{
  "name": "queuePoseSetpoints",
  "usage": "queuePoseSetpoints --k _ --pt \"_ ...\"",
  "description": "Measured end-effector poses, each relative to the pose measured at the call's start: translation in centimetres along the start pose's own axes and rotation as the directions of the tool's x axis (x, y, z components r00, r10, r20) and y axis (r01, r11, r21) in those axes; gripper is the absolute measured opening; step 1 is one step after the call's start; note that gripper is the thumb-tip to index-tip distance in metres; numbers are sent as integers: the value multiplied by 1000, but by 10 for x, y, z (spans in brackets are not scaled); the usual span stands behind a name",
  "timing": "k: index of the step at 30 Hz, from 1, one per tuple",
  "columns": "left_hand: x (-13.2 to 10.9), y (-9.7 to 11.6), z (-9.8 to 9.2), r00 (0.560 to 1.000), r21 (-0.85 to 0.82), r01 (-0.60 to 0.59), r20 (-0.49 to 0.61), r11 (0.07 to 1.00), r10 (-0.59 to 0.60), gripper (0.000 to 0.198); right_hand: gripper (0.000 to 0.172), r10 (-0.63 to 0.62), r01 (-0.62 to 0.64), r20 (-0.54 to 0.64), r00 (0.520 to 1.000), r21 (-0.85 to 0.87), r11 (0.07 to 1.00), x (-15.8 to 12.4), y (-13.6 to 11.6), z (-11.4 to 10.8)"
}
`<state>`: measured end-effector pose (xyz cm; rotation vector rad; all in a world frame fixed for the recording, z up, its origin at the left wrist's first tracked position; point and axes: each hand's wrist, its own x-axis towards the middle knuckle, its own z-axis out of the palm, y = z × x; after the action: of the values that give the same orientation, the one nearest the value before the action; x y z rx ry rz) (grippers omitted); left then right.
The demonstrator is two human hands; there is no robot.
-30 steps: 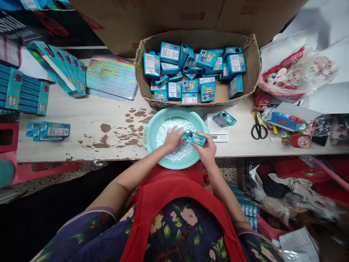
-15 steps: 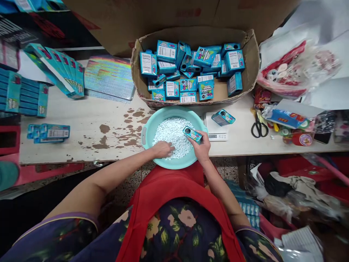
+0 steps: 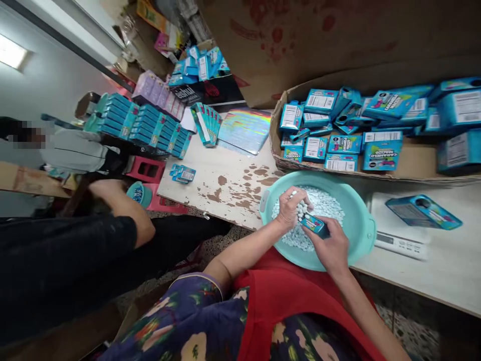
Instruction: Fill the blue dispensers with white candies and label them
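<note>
A teal basin (image 3: 361, 240) full of small white tablets (image 3: 326, 205) sits at the table's near edge. My right hand (image 3: 330, 248) holds a small blue box (image 3: 313, 224) over the tablets. My left hand (image 3: 291, 206) is cupped right above the box's opening, fingers curled round a clutch of white tablets. Behind the basin a cardboard tray (image 3: 409, 173) holds several blue boxes (image 3: 379, 148).
A white scale (image 3: 391, 235) carries another blue box (image 3: 423, 211) to the right of the basin. Stacks of blue cartons (image 3: 143, 125) and a holographic sheet (image 3: 244, 130) lie at the table's far left. Another person in dark clothing (image 3: 63, 260) sits to my left.
My view has swung left and tilted. My left hand rose from the tablet pile with tablets to the box, which my right hand lowered closer to me.
</note>
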<state>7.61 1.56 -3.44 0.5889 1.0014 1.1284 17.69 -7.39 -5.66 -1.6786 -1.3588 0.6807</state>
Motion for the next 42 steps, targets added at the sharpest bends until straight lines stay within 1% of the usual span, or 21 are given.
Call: queuePoseSetpoints --k 4,8,14,22,29,33,37,41,42 --pt "-3 12 5 999 -47 16 41 999 -14 27 31 -5 5 -34 999 8 1000 5 -11 -6" --pt "-4 18 11 999 -27 45 -2 999 -45 28 31 54 -52 -31 998 64 997 5 -9 -6" --pt "-1 13 17 999 30 40 -10 999 -39 31 29 136 -130 -37 990 138 982 4 -7 -7" --pt "0 3 21 999 187 -33 1 982 34 36 29 153 -144 -43 987 166 976 5 -5 -12" --pt "-4 1 23 999 171 -44 -14 984 47 33 29 168 -157 -48 985 184 970 7 -7 -16" --pt "-6 4 25 999 182 -50 -9 982 52 36 29 196 -187 -31 980 186 965 6 -10 -16" --pt "-9 6 29 1000 149 -15 7 989 14 38 29 201 -191 -31 979 201 961 6 -12 -15" --pt "-14 8 31 991 153 66 101 986 -82 39 31 204 -192 -25 979 237 952 5 -9 -15" --pt "-13 10 30 989 143 81 111 986 -97 38 32 215 -203 -20 976 252 946 4 -7 -15"
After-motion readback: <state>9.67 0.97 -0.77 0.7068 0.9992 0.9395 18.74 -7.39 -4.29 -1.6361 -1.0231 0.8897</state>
